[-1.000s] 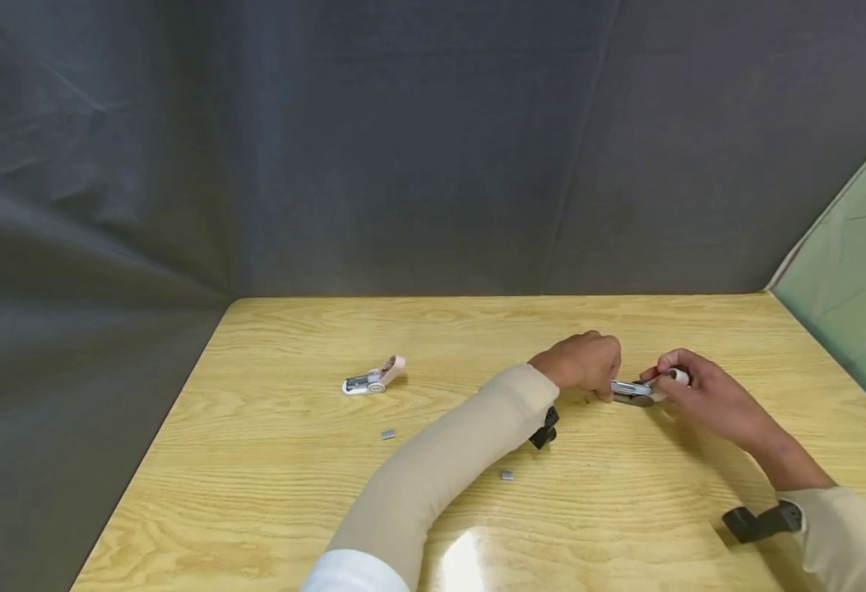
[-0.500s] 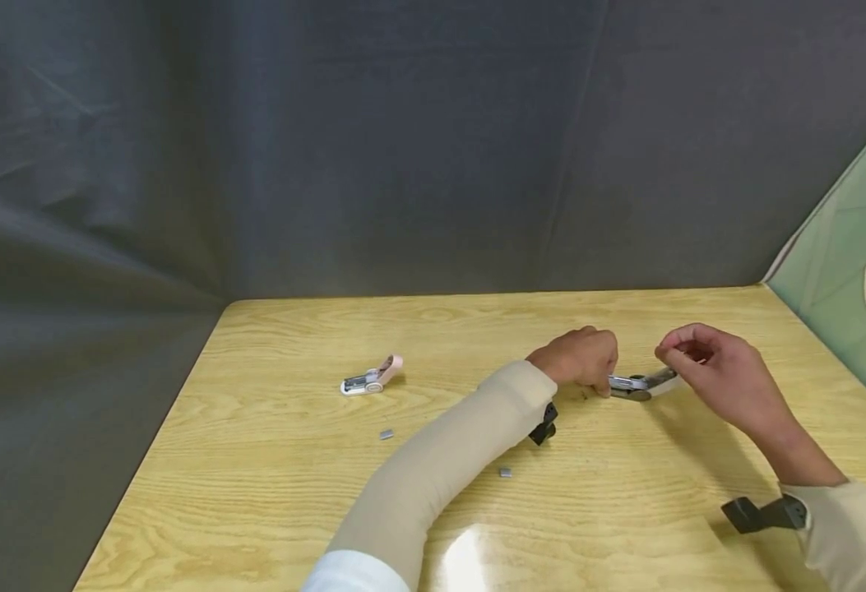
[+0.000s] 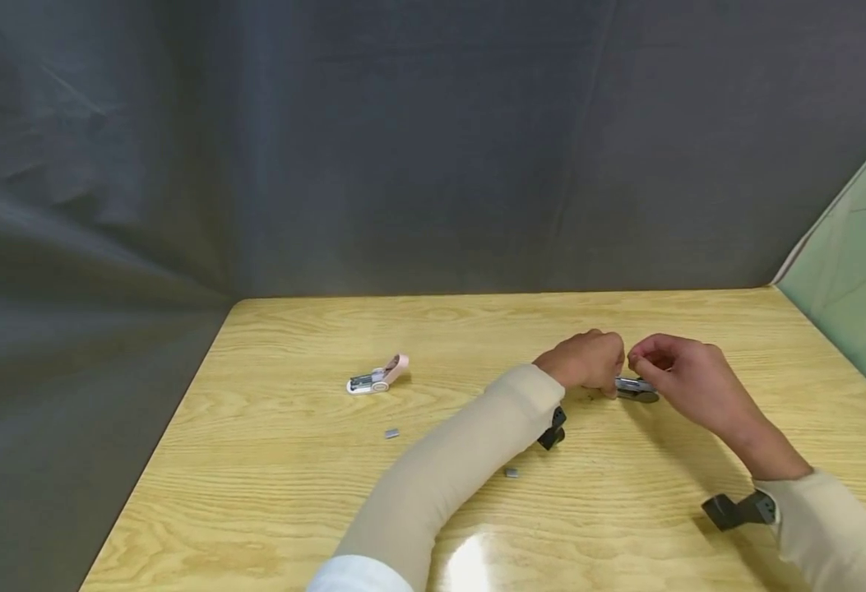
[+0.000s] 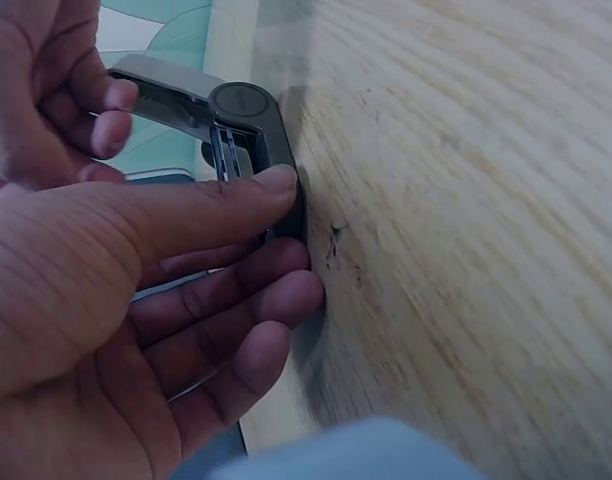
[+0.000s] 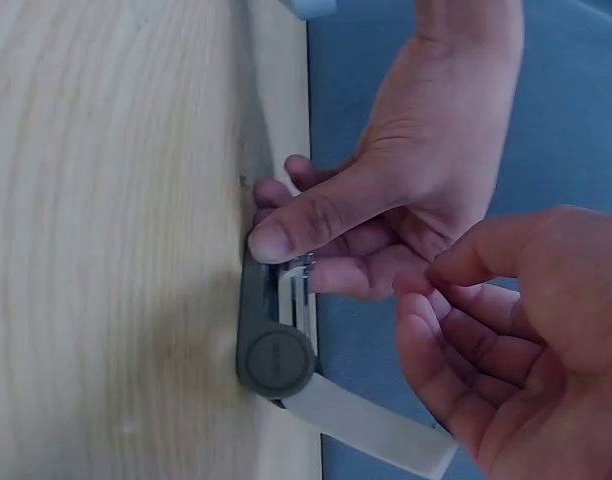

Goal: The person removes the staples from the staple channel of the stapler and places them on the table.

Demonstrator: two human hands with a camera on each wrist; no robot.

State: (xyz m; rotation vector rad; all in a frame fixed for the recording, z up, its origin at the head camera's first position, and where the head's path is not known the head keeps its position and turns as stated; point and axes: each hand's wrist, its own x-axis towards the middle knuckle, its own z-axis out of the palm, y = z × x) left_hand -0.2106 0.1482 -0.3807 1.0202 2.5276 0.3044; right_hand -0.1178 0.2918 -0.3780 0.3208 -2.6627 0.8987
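A dark grey stapler point(image 3: 636, 393) lies on the table at the right, its light grey arm point(image 5: 371, 425) swung wide on a round hinge. My left hand point(image 3: 584, 360) grips its front end, thumb on one side and fingers on the other. The silver staple channel point(image 5: 296, 295) shows beside the left thumb. Just above the stapler, my right hand point(image 3: 687, 382) has its fingers curled, thumb and fingertips drawn together close to the channel. Nothing shows between those fingertips in the right wrist view.
On the left side of the table stands a second, white stapler point(image 3: 366, 383) with its pink arm raised. Two small grey staple strips point(image 3: 391, 433) lie apart in front. A dark curtain point(image 3: 418, 164) rises behind the table's back edge.
My right hand has left the stapler's arm, lifted away to the right, and come back left over the staple channel. The left hand keeps its grip.
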